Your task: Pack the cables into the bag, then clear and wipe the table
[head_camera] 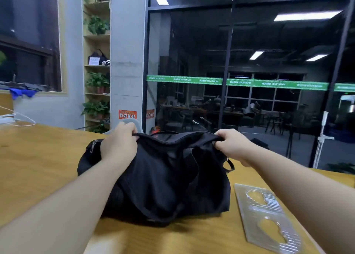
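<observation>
The black bag [163,177] is sitting on the bench [38,157]. The left hand [120,144] and right hand [232,146] are each pinching the bag's top edge, one grip at each end.

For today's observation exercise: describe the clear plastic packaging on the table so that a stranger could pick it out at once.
Start at the wooden table and find the black bag that both hands hold at its middle. Just to the bag's right, lying flat near the table's edge, is the clear plastic packaging. Unlike the dark soft bag, it is see-through and ridged, with two empty moulded hollows and a barcode label.
</observation>
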